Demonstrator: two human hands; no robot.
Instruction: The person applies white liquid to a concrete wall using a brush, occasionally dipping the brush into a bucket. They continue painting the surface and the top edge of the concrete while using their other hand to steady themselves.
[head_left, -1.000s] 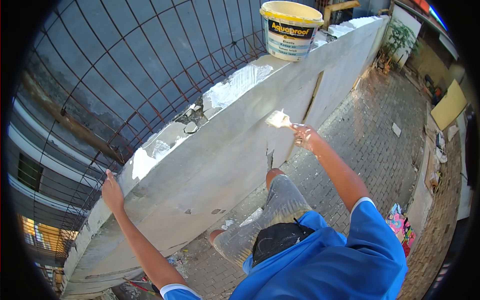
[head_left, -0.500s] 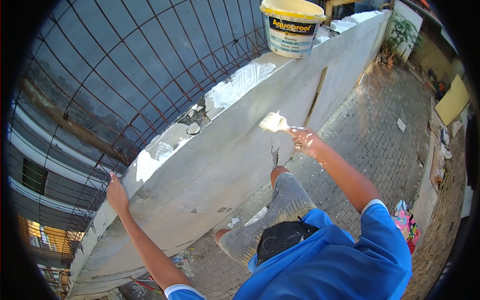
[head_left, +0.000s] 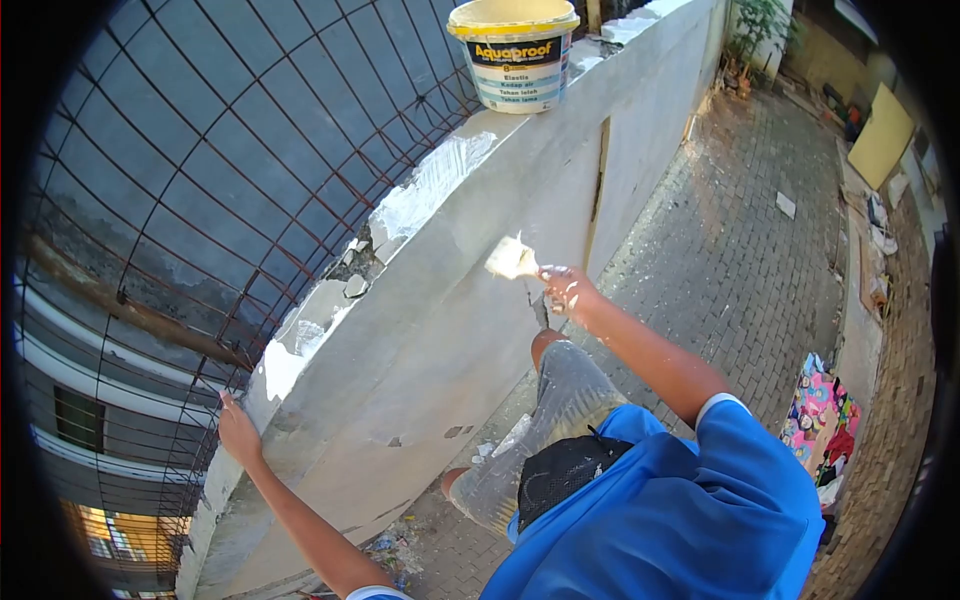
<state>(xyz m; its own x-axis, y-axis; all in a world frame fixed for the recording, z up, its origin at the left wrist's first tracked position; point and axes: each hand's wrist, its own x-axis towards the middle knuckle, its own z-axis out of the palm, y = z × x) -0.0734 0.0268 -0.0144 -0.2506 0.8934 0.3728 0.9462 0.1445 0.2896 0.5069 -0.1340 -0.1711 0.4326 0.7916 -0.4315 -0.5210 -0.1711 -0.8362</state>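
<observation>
Atop the wall (head_left: pixel 440 270), a bucket (head_left: pixel 515 75) reads "Aquaproof".

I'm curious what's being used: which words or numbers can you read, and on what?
All on the bucket:
"Aquaproof"
"Elastis"
"Kedap air"
"Tahan", second word too blurred
"Tahan lama"
The small print under "Aquaproof" is too small to read. I can read no text elsewhere.
</observation>
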